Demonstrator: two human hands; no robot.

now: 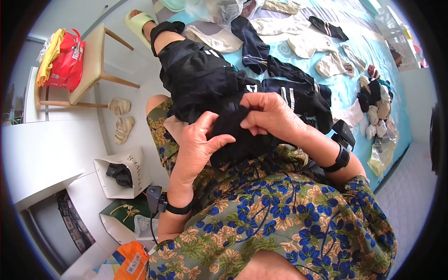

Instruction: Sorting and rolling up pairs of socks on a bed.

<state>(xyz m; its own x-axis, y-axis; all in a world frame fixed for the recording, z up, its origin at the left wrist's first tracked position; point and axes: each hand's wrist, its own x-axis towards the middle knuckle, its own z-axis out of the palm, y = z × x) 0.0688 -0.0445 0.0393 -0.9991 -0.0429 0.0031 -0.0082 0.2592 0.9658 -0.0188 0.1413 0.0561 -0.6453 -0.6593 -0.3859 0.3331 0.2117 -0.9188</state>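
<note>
Over my lap, a black knit piece that looks like a sock (229,120) is held between my two hands. My right hand (271,113) pinches its upper right edge between thumb and fingers. The cloth passes between the thumb and fingers of my left hand (199,141); the thumb lies in front and the fingertips are hidden. Black garments (199,75) with white marks are heaped over my legs beneath the hands. Just right of them lie dark socks with white stripes (288,98). A navy sock (248,45) stretches beyond.
White socks (311,43) are spread on the blue bedsheet (353,136). At right, rolled socks (376,101) are piled above a clear plastic bag (383,150). Left stand a wooden chair (92,63) with a red bag (66,64), sandals (122,129) and a white paper bag (140,171).
</note>
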